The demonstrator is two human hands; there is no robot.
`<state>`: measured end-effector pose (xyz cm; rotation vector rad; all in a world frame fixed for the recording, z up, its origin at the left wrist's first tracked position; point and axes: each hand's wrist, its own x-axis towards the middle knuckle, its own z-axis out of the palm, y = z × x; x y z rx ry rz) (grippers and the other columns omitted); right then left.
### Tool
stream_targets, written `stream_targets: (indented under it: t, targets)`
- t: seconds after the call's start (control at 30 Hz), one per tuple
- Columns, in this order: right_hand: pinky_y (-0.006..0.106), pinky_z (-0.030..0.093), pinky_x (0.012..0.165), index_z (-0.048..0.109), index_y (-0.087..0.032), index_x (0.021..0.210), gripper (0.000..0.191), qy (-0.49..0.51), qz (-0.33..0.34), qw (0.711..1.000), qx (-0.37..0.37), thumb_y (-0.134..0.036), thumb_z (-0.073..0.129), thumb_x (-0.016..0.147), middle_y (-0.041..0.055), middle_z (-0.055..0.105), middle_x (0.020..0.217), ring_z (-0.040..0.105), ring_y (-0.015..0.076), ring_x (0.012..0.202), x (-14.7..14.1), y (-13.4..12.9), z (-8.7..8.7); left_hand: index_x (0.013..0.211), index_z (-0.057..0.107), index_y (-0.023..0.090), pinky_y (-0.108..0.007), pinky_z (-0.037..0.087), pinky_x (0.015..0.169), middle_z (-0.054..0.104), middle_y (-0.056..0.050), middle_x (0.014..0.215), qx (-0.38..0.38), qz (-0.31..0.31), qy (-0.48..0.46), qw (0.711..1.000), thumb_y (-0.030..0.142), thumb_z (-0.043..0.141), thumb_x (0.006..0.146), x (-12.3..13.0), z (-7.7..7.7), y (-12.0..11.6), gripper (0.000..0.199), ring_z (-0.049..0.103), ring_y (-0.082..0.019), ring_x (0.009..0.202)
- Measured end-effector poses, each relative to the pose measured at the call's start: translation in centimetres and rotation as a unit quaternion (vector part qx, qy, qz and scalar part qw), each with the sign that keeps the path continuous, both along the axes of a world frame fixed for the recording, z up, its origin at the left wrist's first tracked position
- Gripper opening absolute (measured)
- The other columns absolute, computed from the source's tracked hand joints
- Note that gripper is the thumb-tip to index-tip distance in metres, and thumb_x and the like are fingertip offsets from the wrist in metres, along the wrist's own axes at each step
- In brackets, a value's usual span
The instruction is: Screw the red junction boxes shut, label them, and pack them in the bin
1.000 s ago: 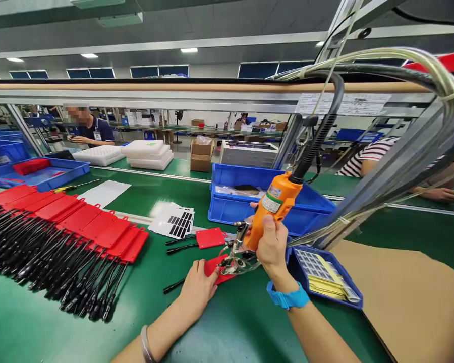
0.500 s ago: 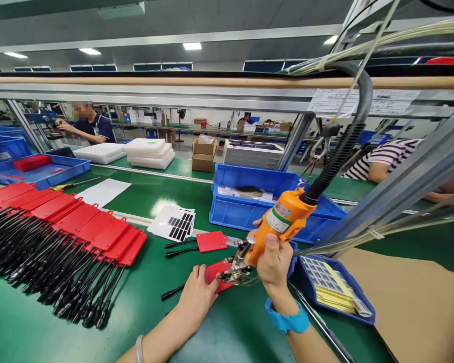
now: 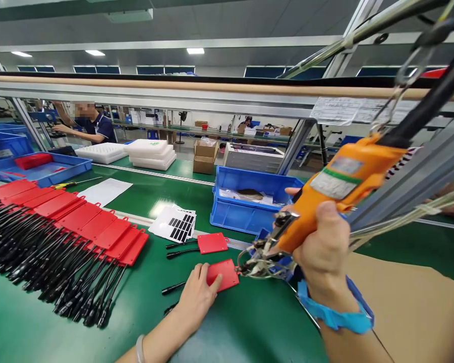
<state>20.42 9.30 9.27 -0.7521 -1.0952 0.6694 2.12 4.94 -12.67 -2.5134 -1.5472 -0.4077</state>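
Note:
My left hand rests on a red plate with black cables, pressing it against the green bench; thumb and fingers lie on its left part. My right hand is wrapped round an orange power tool, raised to the right of that plate. Wires and metal fittings hang at the tool's lower end, beside the plate's right edge. Another red plate with two black cables lies just behind. At the left, a long row of red plates overlaps, their black cables pointing toward me.
A blue bin stands behind the tool. Label sheets and white paper lie mid-bench. Brown cardboard covers the right side. A metal post slants at right. A person sits far left.
My right hand has moved the orange tool right and toward me, off the red plate, which now shows more fully. My left hand has stayed on the plate.

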Motion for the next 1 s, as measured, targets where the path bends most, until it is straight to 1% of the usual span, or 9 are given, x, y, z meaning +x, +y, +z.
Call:
stream_targets:
  t: [0.1,0.2,0.27,0.37,0.5,0.6,0.7,0.83,1.0]
  targets:
    - [0.023,0.039,0.032,0.069,-0.015,0.100,0.053,0.003,-0.009,1.000,0.011,-0.063,0.060,0.080,0.0027,0.056,0.062,0.049,0.0123,0.040,0.3,-0.4,3.0,0.132,0.051,0.025,-0.043,0.049,0.093,0.045,-0.014,0.131,0.043,-0.010,0.000,0.999,0.007,0.052,0.088,-0.4,0.4,-0.1,0.047,0.047,-0.029,0.119]
    - [0.023,0.038,0.031,0.070,-0.015,0.102,0.055,-0.004,-0.006,1.000,0.020,-0.065,0.061,0.079,0.0020,0.055,0.060,0.048,0.0121,0.039,0.3,-0.3,3.6,0.131,0.052,0.023,-0.043,0.049,0.095,0.044,-0.015,0.131,0.028,-0.023,-0.011,0.999,0.009,0.055,0.088,-0.6,0.9,-0.1,0.046,0.046,-0.030,0.119]
    - [0.024,0.040,0.033,0.069,-0.017,0.101,0.053,-0.005,-0.004,1.000,0.025,-0.064,0.060,0.082,0.0016,0.055,0.063,0.049,0.0120,0.041,0.1,0.0,2.6,0.131,0.054,0.023,-0.043,0.050,0.094,0.046,-0.015,0.129,-0.016,-0.022,-0.028,0.999,0.015,0.061,0.087,-0.6,1.2,0.0,0.045,0.048,-0.030,0.115]
    - [0.025,0.043,0.036,0.067,-0.018,0.103,0.048,-0.007,0.008,1.000,0.021,-0.062,0.054,0.087,0.0012,0.056,0.066,0.051,0.0126,0.044,-0.2,0.7,-0.4,0.133,0.054,0.026,-0.041,0.051,0.092,0.049,-0.013,0.123,-0.076,-0.010,-0.051,0.996,0.022,0.064,0.087,-0.6,1.5,0.1,0.046,0.052,-0.028,0.109]
    - [0.025,0.044,0.037,0.064,-0.018,0.108,0.043,-0.013,0.024,1.000,-0.008,-0.056,0.055,0.089,0.0004,0.058,0.067,0.051,0.0129,0.044,-0.8,1.4,-5.1,0.135,0.054,0.028,-0.042,0.051,0.093,0.050,-0.013,0.123,-0.092,0.002,-0.054,0.994,0.025,0.064,0.087,-0.5,1.4,0.3,0.049,0.052,-0.028,0.110]
    - [0.024,0.042,0.037,0.063,-0.016,0.108,0.044,-0.014,0.027,0.999,-0.017,-0.056,0.055,0.089,0.0010,0.059,0.067,0.050,0.0125,0.044,-1.2,1.6,-7.4,0.133,0.056,0.027,-0.042,0.051,0.092,0.050,-0.013,0.122,-0.090,0.008,-0.055,0.994,0.025,0.065,0.086,-0.3,1.2,0.3,0.047,0.052,-0.029,0.110]
    - [0.024,0.042,0.038,0.063,-0.016,0.107,0.045,-0.009,0.025,0.999,-0.018,-0.056,0.054,0.089,0.0010,0.058,0.067,0.050,0.0124,0.045,-1.3,1.7,-8.1,0.130,0.058,0.026,-0.041,0.051,0.092,0.050,-0.013,0.123,-0.082,0.004,-0.063,0.995,0.024,0.065,0.086,-0.2,1.2,0.3,0.044,0.051,-0.029,0.110]
    - [0.024,0.040,0.035,0.062,-0.017,0.110,0.045,-0.005,0.026,0.999,-0.022,-0.056,0.053,0.089,0.0009,0.058,0.067,0.049,0.0124,0.043,-1.3,1.9,-8.0,0.128,0.059,0.025,-0.044,0.050,0.093,0.048,-0.015,0.126,-0.066,0.007,-0.053,0.996,0.022,0.064,0.087,-0.3,1.3,0.7,0.041,0.050,-0.030,0.112]
    - [0.025,0.040,0.034,0.060,-0.018,0.113,0.047,-0.007,0.030,0.999,-0.028,-0.058,0.052,0.089,0.0008,0.057,0.068,0.047,0.0127,0.041,-1.4,2.2,-7.8,0.132,0.055,0.025,-0.042,0.050,0.093,0.049,-0.014,0.124,-0.090,0.005,-0.049,0.995,0.020,0.062,0.088,-0.7,1.8,1.1,0.045,0.050,-0.029,0.113]
